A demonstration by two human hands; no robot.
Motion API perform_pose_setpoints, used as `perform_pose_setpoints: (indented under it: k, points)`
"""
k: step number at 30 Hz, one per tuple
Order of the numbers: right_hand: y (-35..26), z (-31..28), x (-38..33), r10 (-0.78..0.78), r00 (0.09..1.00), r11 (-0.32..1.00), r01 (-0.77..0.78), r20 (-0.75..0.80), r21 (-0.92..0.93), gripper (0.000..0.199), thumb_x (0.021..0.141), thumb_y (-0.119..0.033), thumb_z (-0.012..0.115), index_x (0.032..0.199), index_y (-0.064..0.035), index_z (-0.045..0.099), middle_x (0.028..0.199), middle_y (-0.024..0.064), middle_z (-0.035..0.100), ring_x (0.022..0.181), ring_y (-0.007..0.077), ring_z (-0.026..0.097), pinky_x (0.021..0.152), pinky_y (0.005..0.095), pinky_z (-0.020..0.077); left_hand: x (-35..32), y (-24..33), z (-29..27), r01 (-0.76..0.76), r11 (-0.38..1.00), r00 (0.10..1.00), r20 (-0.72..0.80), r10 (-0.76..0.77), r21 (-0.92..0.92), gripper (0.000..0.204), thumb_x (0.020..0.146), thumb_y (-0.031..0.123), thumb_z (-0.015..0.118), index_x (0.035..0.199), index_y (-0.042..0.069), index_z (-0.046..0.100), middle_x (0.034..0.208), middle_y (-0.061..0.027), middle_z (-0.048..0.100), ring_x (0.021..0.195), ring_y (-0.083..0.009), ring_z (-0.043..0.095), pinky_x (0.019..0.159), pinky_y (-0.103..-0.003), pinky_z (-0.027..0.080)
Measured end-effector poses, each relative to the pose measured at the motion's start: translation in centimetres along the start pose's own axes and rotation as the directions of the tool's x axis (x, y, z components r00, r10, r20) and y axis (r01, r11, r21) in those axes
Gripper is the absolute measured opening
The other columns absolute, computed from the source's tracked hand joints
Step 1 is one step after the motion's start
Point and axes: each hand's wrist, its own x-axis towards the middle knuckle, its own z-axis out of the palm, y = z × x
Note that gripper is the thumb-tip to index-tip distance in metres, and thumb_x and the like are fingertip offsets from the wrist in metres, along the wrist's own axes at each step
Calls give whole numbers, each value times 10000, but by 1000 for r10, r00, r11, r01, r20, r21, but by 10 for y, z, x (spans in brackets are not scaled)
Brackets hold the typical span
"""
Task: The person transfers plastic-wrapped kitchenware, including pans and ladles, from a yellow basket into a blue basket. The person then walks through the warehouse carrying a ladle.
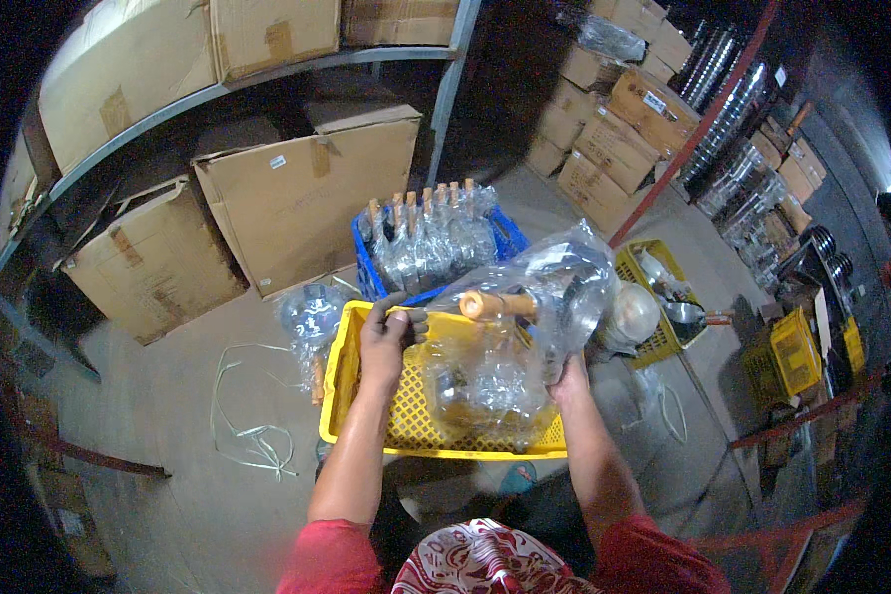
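Note:
My right hand [568, 382] is closed on the side of a pan wrapped in clear plastic [576, 297]. Its thick wooden handle [495, 305] points left, above a yellow crate [333, 396]. Over the crate's left part is my left hand [390, 335], its dark-tipped fingers curled in. Loose film reaches close to those fingers, but whether they pinch it is unclear. Inside the crate lies more clear-wrapped ware [490, 386], blurred and partly behind the film. Just beyond stands a blue crate [366, 272] holding several wrapped pieces with wooden handles [428, 213] upward.
A wrapped wooden-handled pan [315, 317] and pale strapping [257, 436] lie on the floor to the left. At right, another yellow crate [691, 282] holds metal ware. Cartons [307, 198] line the left shelving; stacked boxes [609, 148] and a red post [703, 124] stand farther back.

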Motion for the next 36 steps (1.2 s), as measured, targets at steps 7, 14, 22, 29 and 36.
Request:
perform_pose_setpoints:
  k: [7, 14, 22, 29, 36]
  points:
    - [4, 96, -77, 41, 976, 999, -47, 213, 25, 362, 1003, -411, 506, 1198, -128, 618, 1105, 59, 672, 1017, 248, 635, 881, 448, 528, -17, -45, 22, -264, 654, 848, 494, -193, 709, 1276, 675, 294, 881, 1566, 18, 10, 1573, -276, 207, 1462, -380, 245, 1202, -401, 230]
    - [60, 142, -99, 19, 998, 990, -26, -54, -139, 341, 1007, -308, 521, 1261, -81, 533, 1200, 91, 624, 1005, 234, 656, 758, 438, 595, -22, -36, 62, -322, 784, 947, 167, 276, 530, 1035, 749, 276, 839, 1502, -51, 208, 1443, -255, 412, 1313, -351, 459, 1080, -411, 389]
    - [79, 116, -86, -201, 978, 843, 142, -58, -519, 560, 889, -191, 704, 1376, -123, 436, 1183, 81, 607, 992, 248, 649, 668, 392, 562, -1, -8, -3, -167, 664, 973, 12, 232, 729, 371, 810, -11, 619, 1180, -12, 598, 1086, -234, 658, 1004, -412, 648, 860, -436, 513]
    - [33, 74, -69, -79, 996, 806, 89, 42, -585, 496, 923, -207, 668, 1346, -66, 449, 1214, 150, 609, 1077, 277, 640, 702, 390, 606, -16, 14, 15, -431, 424, 893, 310, 327, 796, 560, 778, -12, 630, 1324, 27, 513, 1249, -241, 597, 1110, -436, 599, 936, -468, 501]
    - [83, -27, -38, 107, 994, 956, -102, 4, -277, 309, 954, -335, 620, 1197, -149, 580, 1065, 19, 653, 949, 179, 642, 805, 423, 537, -41, 16, 41, -711, 402, 696, 662, 280, 577, 419, 819, 50, 681, 1231, 42, 610, 1252, -207, 630, 1165, -372, 613, 1027, -478, 475]
